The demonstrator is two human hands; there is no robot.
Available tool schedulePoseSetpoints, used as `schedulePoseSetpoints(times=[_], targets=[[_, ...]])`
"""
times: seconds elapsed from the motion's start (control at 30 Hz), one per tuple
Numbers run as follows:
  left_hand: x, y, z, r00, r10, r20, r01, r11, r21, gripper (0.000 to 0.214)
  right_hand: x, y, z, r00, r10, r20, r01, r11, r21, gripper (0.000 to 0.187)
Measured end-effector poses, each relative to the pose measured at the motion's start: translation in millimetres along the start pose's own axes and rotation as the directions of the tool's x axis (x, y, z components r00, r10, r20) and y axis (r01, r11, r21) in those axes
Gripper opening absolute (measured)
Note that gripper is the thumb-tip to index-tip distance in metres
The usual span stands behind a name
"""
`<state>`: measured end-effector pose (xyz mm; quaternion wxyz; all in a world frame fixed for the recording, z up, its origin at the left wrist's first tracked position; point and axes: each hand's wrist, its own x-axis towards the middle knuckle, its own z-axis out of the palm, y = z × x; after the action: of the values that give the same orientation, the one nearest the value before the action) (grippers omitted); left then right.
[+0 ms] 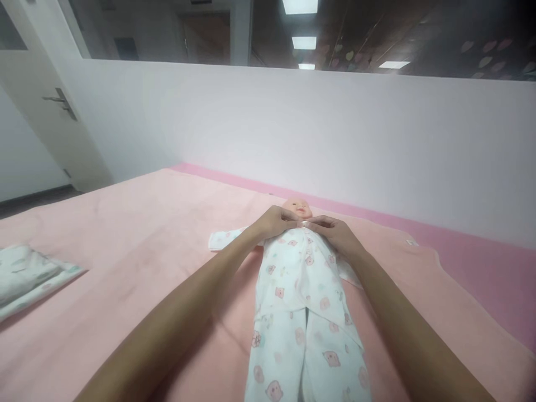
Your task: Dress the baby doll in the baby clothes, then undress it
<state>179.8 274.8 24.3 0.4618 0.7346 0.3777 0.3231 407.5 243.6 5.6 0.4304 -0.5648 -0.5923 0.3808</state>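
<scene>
A baby doll [298, 207] lies face up, its head pointing away from me. It wears a white baby top [301, 268] printed with small pink animal faces, and matching trousers [276, 357] below. At the doll's neck, my left hand [278, 221] pinches the top's collar from the left. My right hand [333, 230] grips the collar from the other side, its fingertips almost meeting those of the left. Any fastener between the fingertips is too small to make out. One sleeve [226, 239] stretches out to the left, while the right one is partly behind my forearm.
A pink blanket [138, 223] covers the surface under the doll, over a brighter pink mat [473, 273] at right. Folded printed cloth [33, 273] lies at the left edge. Behind stands a white wall [318, 128] with glass above; a door [54, 106] is at far left.
</scene>
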Motion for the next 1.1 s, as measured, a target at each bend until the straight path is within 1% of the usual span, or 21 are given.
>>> schedulePoseSetpoints(times=[0.07, 0.2, 0.27, 0.33, 0.47, 0.57, 0.67, 0.77, 0.9, 0.97, 1.1], targets=[[0.3, 0.2, 1.0, 1.000, 0.009, -0.005, -0.009, 1.000, 0.013, 0.027, 0.7, 1.4, -2.6, 1.000, -0.003, 0.027, 0.003, 1.000, -0.005, 0.042], [4.5, -3.8, 6.0, 0.999, 0.018, -0.034, -0.017, 1.000, 0.026, 0.024, 1.4, 5.2, -4.4, 0.998, -0.023, 0.063, 0.019, 0.998, 0.064, 0.048], [6.4, -5.8, 8.3, 0.999, 0.014, -0.050, -0.013, 0.999, 0.035, 0.021, 1.8, 7.0, -3.2, 0.998, -0.041, 0.044, 0.039, 0.998, 0.056, 0.051], [7.2, -6.8, 9.6, 0.998, 0.001, -0.066, 0.001, 1.000, 0.031, 0.019, 2.4, 8.4, -1.4, 0.998, -0.054, 0.014, 0.054, 0.999, 0.008, 0.051], [5.8, -5.7, 9.7, 0.996, -0.043, -0.080, 0.042, 0.999, -0.019, 0.020, 2.9, 9.2, 1.3, 0.996, -0.081, -0.024, 0.080, 0.996, -0.044, 0.047], [4.4, -4.4, 8.5, 0.993, -0.088, -0.073, 0.082, 0.993, -0.083, 0.020, 2.0, 6.6, 2.2, 0.994, -0.101, -0.027, 0.100, 0.994, -0.038, 0.044], [5.1, -5.9, 6.5, 0.989, -0.137, -0.063, 0.129, 0.984, -0.122, 0.021, 1.1, 2.0, 2.3, 0.995, -0.099, -0.016, 0.098, 0.994, -0.037, 0.046], [7.8, -10.5, 3.6, 0.981, -0.193, -0.025, 0.187, 0.971, -0.151, 0.027, 0.5, -2.0, 2.7, 0.997, -0.081, -0.015, 0.081, 0.996, -0.039, 0.046], [10.7, -15.5, 0.4, 0.967, -0.253, 0.018, 0.252, 0.955, -0.155, 0.033, 0.1, -4.4, 4.0, 0.997, -0.077, -0.021, 0.076, 0.997, -0.033, 0.040], [10.9, -16.0, 0.1, 0.971, -0.241, 0.012, 0.240, 0.963, -0.121, 0.034, 0.3, -4.6, 4.2, 0.996, -0.082, -0.019, 0.082, 0.996, -0.041, 0.038], [10.6, -16.3, 1.1, 0.987, -0.157, -0.026, 0.155, 0.987, -0.051, 0.031, 3.0, -2.6, 3.0, 0.997, -0.078, 0.005, 0.078, 0.994, -0.070, 0.035]])
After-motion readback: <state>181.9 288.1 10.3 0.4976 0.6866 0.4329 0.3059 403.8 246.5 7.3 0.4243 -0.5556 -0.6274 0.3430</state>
